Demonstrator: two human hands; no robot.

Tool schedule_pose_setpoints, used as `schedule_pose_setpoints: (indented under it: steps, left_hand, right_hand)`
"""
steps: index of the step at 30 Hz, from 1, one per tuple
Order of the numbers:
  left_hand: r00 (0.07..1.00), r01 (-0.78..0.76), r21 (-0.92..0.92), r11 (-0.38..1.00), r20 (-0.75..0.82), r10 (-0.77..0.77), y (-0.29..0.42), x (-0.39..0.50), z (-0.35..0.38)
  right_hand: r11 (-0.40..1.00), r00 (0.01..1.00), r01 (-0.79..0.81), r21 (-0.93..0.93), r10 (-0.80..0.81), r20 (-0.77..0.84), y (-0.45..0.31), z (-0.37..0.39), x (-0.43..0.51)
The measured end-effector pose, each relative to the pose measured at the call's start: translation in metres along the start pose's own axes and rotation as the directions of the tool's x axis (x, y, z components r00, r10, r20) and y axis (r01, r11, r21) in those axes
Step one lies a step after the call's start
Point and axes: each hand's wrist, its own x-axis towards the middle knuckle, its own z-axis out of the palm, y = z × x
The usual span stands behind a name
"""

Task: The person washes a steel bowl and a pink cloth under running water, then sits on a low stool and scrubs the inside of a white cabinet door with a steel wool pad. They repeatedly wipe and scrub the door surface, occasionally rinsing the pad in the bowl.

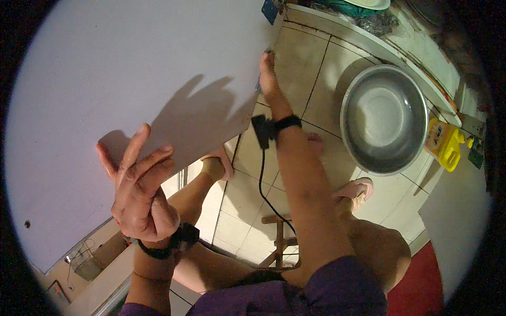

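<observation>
A large pale flat panel (118,59) fills the left and upper left of the view and casts back the shadows of both hands. My left hand (144,193) is raised in front of the panel's lower part, palm turned up, fingers apart and partly bent, holding nothing. Beside the panel's right edge is my right hand (269,77), seen edge-on; its fingers are mostly hidden, so its grip cannot be told. Each wrist wears a black strap with a small black device, and a cable runs from the right one.
A metal basin (383,118) stands on the tiled floor (304,71) at the right, with a yellow plastic bottle (444,144) beside it. A small wooden stool (280,241) is below, between my legs. A ledge (367,29) curves along the upper right.
</observation>
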Motion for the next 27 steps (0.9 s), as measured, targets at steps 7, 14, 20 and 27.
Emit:
schedule_pose_setpoints:
  steps: [7,14,20,27]
  left_hand:
    - [0.999,-0.005,-0.025,1.000,-0.034,0.004,-0.004,-0.009,-0.006]
    - [0.998,-0.014,0.010,1.000,-0.066,0.014,-0.005,-0.027,-0.016]
    - [0.994,-0.061,0.013,0.998,-0.090,0.062,-0.007,-0.023,-0.016]
    - [0.996,-0.068,0.003,0.998,-0.061,0.069,-0.002,-0.018,-0.012]
  right_hand:
    - [0.969,0.993,0.020,-0.247,-0.048,-0.107,0.033,0.068,-0.117]
    - [0.917,0.935,0.354,-0.183,-0.345,0.080,-0.128,0.076,-0.213]
    - [0.988,0.992,0.125,0.087,-0.125,-0.007,-0.115,0.066,-0.186]
    - [0.792,0.964,-0.265,0.550,0.197,0.181,-0.014,0.044,-0.164]
